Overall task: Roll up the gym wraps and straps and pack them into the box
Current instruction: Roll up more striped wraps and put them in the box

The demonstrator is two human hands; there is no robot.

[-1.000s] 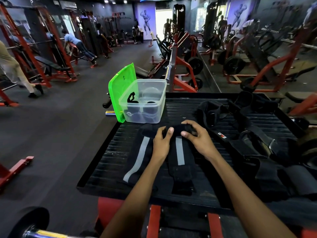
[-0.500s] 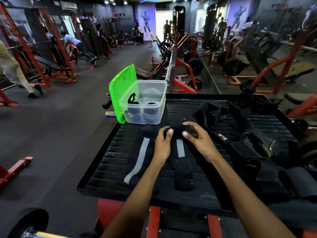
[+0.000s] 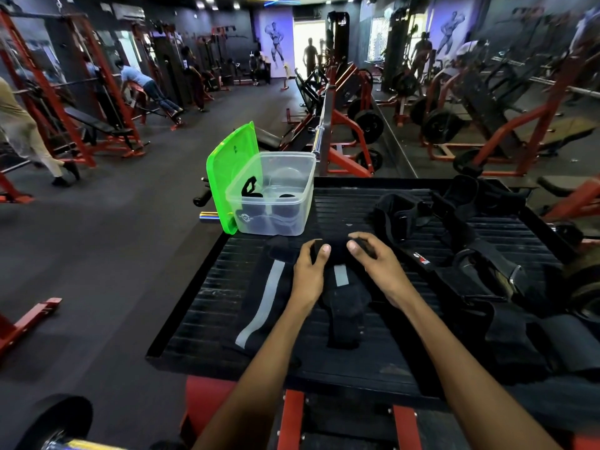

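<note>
both hands (image 3: 308, 271) on rolled wrap (image 3: 337, 251)

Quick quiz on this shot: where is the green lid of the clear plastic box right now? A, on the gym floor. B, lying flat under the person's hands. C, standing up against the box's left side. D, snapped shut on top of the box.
C: the green lid stands upright against the left side of the open clear box, while both hands work a black wrap nearer the camera.
</note>
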